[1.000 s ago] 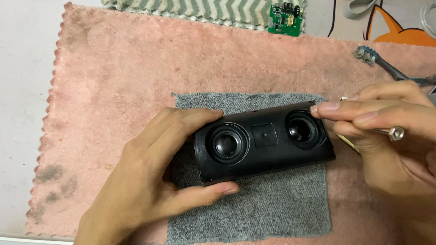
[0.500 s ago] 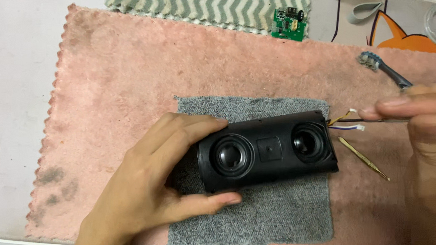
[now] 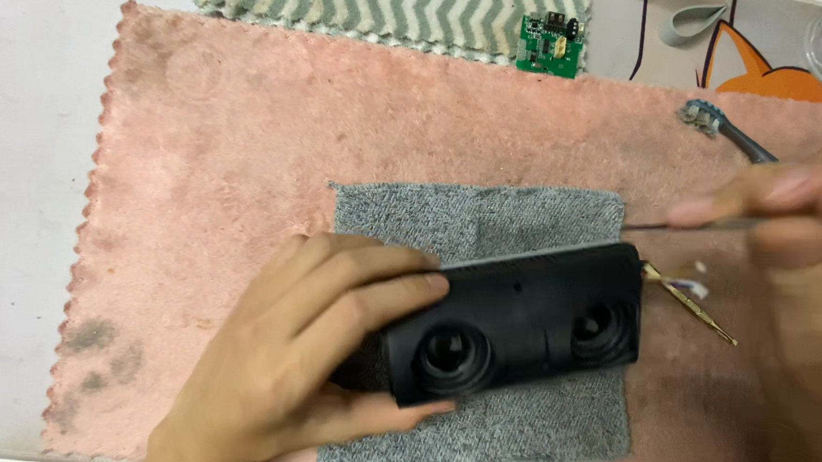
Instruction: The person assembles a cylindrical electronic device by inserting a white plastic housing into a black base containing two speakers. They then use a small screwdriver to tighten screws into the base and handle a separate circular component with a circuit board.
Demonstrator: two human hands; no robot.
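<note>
Black speaker (image 3: 528, 317), grey cloth (image 3: 487, 216), pink towel (image 3: 246, 157), green-white zigzag cloth (image 3: 385, 5), green circuit board (image 3: 550, 43)

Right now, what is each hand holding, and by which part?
The left hand grips the black speaker housing around its left end. The right hand, blurred, pinches a thin dark tool near its rear end.

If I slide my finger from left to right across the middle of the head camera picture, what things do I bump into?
Pink towel → left hand → black speaker → small white plug with wires → right hand holding a thin tool.
</note>
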